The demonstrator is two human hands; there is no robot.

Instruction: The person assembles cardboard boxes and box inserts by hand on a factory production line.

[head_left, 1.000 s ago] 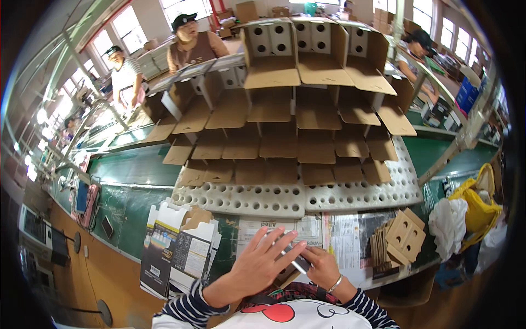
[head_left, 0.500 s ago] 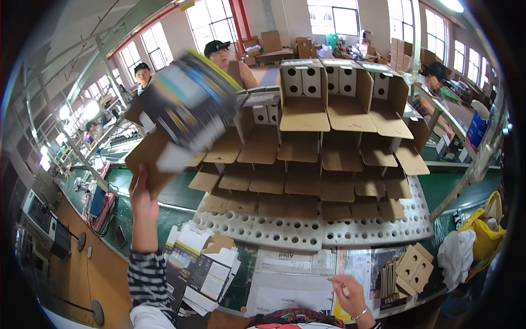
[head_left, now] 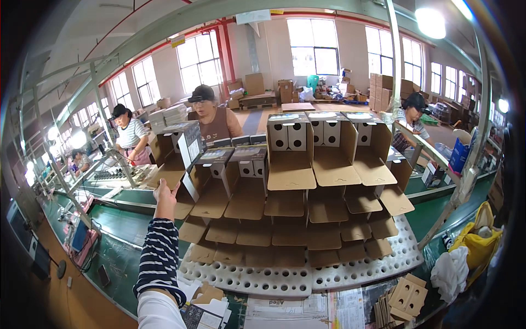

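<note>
My left hand point(head_left: 166, 197) reaches far forward at the left, its fingers gripping the brown bottom flap of an open cardboard box point(head_left: 169, 176). That box rests at the upper left end of a stepped stack of similar boxes, its mouth facing me and its printed side dark and white. In the neighbouring open boxes point(head_left: 285, 170), flaps hang out toward me, and white inserts with round black holes show in the upper row. The stack stands on white foam trays point(head_left: 246, 278) pierced with rows of holes. My right hand is out of view.
Flattened printed cartons point(head_left: 208, 312) lie beside my left forearm. Brown cardboard inserts with holes point(head_left: 408, 296) are piled at the right, near a yellow bag point(head_left: 482, 236) and white plastic point(head_left: 450, 268). Co-workers point(head_left: 213, 115) sit or stand beyond the stack. A metal post point(head_left: 449, 208) rises at right.
My left hand has carried the box forward and set it at the stack's left end. My right hand has left the view. The head view has tilted up.
</note>
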